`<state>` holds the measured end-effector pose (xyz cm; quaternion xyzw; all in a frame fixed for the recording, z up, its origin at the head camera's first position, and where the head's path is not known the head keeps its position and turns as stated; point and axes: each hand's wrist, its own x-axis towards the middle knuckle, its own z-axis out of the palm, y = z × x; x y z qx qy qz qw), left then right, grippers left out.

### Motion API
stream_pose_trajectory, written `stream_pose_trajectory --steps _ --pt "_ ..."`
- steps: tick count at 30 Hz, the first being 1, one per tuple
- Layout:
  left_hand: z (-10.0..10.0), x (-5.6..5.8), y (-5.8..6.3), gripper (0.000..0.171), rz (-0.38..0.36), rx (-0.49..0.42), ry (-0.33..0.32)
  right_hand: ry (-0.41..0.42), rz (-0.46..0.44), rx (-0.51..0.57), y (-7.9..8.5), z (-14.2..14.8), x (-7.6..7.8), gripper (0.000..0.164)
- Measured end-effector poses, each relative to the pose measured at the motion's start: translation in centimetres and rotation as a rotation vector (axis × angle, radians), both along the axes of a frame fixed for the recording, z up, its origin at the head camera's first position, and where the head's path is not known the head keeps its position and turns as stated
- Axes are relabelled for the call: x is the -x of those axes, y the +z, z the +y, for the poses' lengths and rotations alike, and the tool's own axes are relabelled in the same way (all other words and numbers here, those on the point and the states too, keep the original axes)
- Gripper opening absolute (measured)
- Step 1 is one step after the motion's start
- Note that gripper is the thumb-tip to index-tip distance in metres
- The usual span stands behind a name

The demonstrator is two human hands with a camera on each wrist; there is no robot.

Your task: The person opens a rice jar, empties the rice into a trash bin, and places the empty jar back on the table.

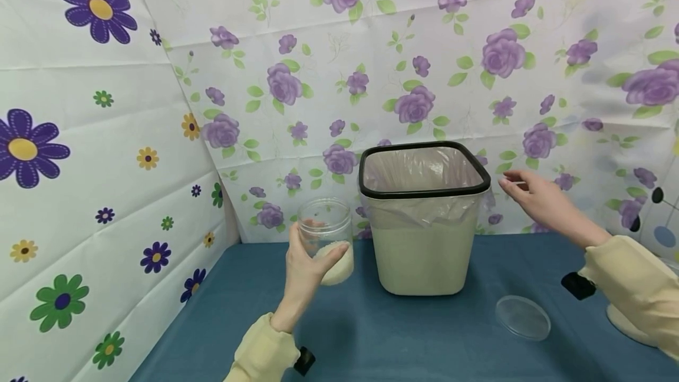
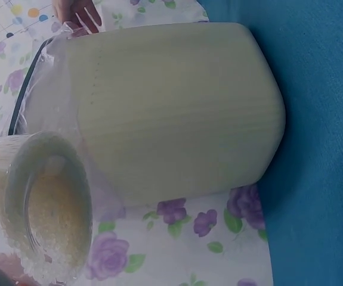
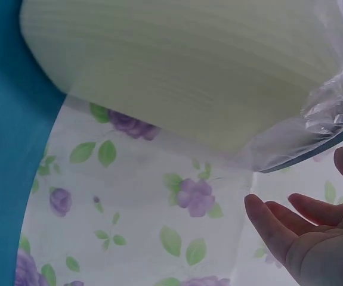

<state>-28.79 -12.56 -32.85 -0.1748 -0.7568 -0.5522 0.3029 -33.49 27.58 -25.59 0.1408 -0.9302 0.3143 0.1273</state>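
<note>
My left hand (image 1: 309, 264) grips a clear jar (image 1: 330, 223) above the table, to the left of the bin. White grains (image 2: 58, 220), looking like rice, lie in the jar's lower part, and no lid is on its mouth. Beside the rim on the right, my right hand (image 1: 546, 199) hovers with relaxed fingers (image 3: 272, 229) and holds nothing. The cream trash bin (image 1: 424, 258) stands upright between both hands, with a black rim and a clear plastic liner (image 1: 419, 211) folded over its edge.
A clear round lid (image 1: 523, 317) lies on the blue tablecloth (image 1: 403, 341), right of the bin. Under the right forearm a pale round object (image 1: 628, 326) shows in part. Flowered sheets (image 1: 297, 34) hang close behind and along the left.
</note>
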Motion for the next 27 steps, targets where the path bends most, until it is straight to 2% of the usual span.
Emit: stream_pose_trajectory --steps 9,15,16,22,27 --pt "-0.2 0.2 0.8 0.064 0.004 0.017 0.01 0.002 -0.014 0.045 1.3 -0.5 0.4 0.079" --pt "0.3 -1.7 2.6 0.06 0.007 0.019 0.0 0.007 -0.013 0.072 1.7 -0.9 1.0 0.078" --pt "0.3 -1.7 2.7 0.06 0.013 0.024 0.005 0.012 -0.011 0.075 1.7 -1.0 1.1 0.077" --pt "-0.5 0.6 1.1 0.063 0.031 0.042 0.034 0.018 -0.012 0.065 2.0 -1.6 1.9 0.074" --pt "-0.6 1.0 1.2 0.064 0.02 0.029 0.038 0.005 -0.025 0.052 2.4 -2.1 2.2 0.079"
